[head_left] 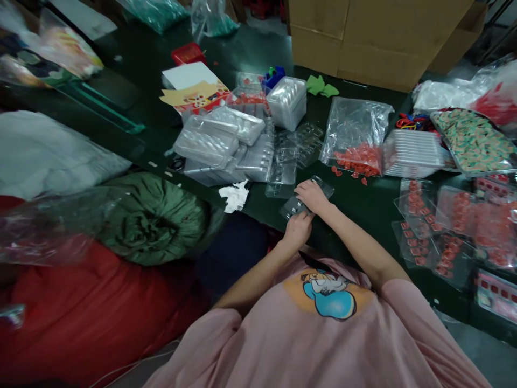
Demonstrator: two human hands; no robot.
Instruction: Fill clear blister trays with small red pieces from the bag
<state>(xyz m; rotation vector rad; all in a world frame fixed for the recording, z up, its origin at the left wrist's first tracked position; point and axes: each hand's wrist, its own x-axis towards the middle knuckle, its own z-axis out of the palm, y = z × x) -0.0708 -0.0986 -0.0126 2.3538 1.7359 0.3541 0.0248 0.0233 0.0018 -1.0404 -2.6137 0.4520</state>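
Note:
A clear plastic blister tray (323,188) lies at the near edge of the dark green table (355,215). My left hand (298,230) grips its near end with curled fingers. My right hand (312,195) rests on top of the tray, fingers bent down onto it. Just beyond my right hand lies a clear bag of small red pieces (357,157), with a few red pieces spilled beside it. Another empty clear tray (281,178) sits a little to the left of my hands.
Stacks of clear trays (220,143) fill the table's middle, and a crumpled white tissue (234,196) lies near them. Filled trays with red pieces (452,231) cover the right side. Cardboard boxes (375,37) stand at the back. Green and red sacks (149,215) sit at my left.

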